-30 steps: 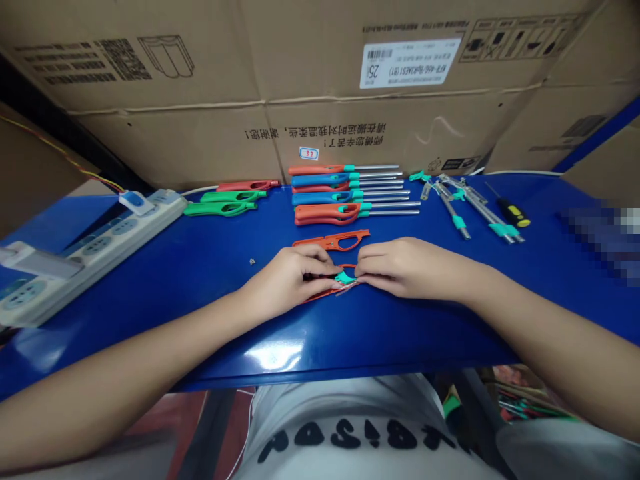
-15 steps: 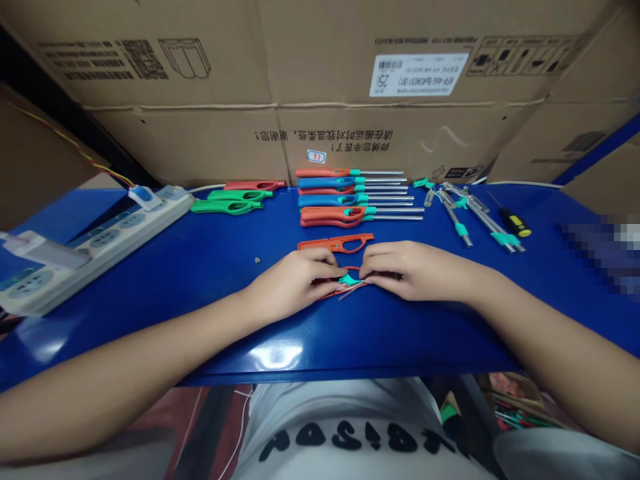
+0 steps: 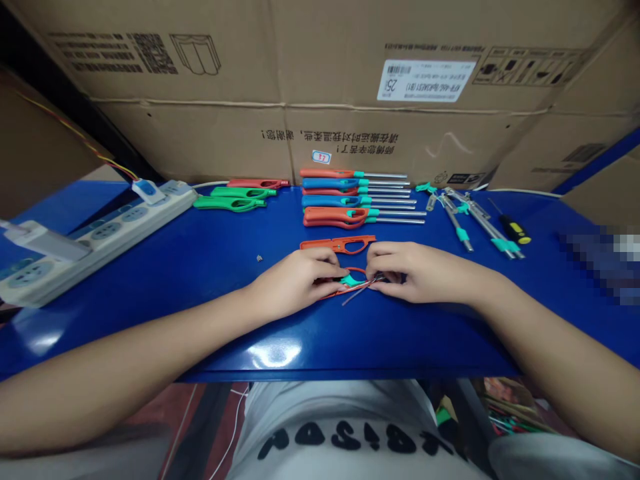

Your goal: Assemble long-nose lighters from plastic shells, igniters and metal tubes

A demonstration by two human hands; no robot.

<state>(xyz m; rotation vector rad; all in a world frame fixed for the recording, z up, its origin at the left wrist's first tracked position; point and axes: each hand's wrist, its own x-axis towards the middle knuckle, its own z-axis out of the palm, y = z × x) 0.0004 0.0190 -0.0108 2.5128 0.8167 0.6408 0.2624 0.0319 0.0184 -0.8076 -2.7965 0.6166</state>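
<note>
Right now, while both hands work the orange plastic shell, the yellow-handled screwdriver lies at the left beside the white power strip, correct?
Not quite: the head view shows the yellow-handled screwdriver lying at the right, beside the loose metal tubes, far from the white power strip; the rest holds.

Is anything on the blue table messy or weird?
A tiny loose part lies alone on the blue table, left of the left hand. The metal rods at the back right lie crossed, unlike the neat row of lighters.
</note>
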